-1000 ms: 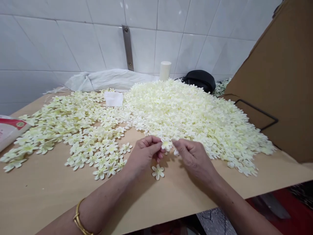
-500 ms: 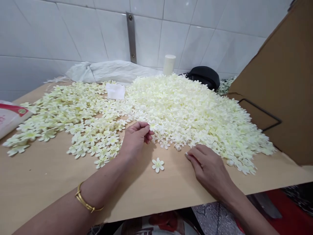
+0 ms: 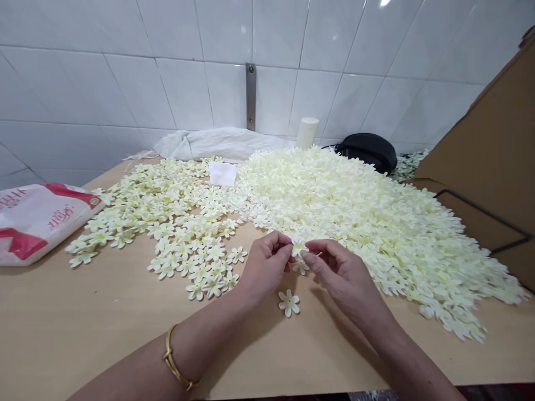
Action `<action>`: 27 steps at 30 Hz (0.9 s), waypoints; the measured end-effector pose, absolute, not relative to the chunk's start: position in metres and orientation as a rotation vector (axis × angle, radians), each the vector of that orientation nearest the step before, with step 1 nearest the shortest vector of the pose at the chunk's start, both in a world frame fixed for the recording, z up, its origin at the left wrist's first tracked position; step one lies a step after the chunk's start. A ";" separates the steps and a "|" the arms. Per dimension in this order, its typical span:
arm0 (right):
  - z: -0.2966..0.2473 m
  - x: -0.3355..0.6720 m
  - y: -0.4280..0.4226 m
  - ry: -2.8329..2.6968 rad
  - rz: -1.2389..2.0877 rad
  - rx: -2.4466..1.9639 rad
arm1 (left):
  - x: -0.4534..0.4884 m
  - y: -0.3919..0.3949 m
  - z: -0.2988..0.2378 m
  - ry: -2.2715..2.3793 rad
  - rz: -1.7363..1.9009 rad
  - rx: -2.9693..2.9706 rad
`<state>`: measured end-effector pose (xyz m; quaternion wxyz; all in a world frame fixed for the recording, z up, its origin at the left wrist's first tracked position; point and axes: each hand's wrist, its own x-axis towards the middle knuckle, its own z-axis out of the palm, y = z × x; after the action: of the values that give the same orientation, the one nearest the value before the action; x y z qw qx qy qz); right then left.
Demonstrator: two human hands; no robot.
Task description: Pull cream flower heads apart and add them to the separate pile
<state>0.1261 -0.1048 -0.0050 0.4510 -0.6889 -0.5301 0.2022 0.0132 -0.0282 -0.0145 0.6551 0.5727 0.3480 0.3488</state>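
My left hand [image 3: 266, 263] and my right hand [image 3: 338, 272] meet above the wooden table [image 3: 104, 328], both pinching one small cream fabric flower [image 3: 298, 248] between thumb and fingers. A single loose flower [image 3: 289, 302] lies on the table just below my hands. A big heap of the same cream flowers [image 3: 355, 211] spreads behind and to the right of my hands. A flatter scatter of spread-out flowers [image 3: 175, 217] lies to the left. A gold bangle sits on my left wrist.
A red-and-white plastic bag [image 3: 37, 217] lies at the left edge. At the back against the tiled wall are a white bag [image 3: 217, 142], a white cylinder [image 3: 307, 132] and a black case [image 3: 370, 150]. A brown cardboard panel [image 3: 497, 145] stands at the right.
My right hand has lifted off the table and joined my left hand on a flower. The camera view has shifted left, showing more of the red-and-white bag.
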 end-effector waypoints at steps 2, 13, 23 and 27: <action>-0.004 0.124 -0.099 -1.246 0.711 -1.619 | 0.012 -0.032 -0.014 0.759 0.795 1.394; -0.006 0.124 -0.098 -1.353 0.389 -1.750 | 0.012 -0.043 -0.010 0.735 0.769 1.392; -0.008 0.119 -0.087 -1.428 0.153 -1.738 | 0.013 -0.038 -0.013 0.697 0.770 1.345; -0.007 0.118 -0.084 -1.410 0.268 -1.715 | 0.012 -0.034 -0.013 0.725 0.793 1.269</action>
<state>0.1184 -0.0841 -0.0067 0.4374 -0.6895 -0.5672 0.1076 0.0123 -0.0344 -0.0130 0.6739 0.5639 0.3221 0.3523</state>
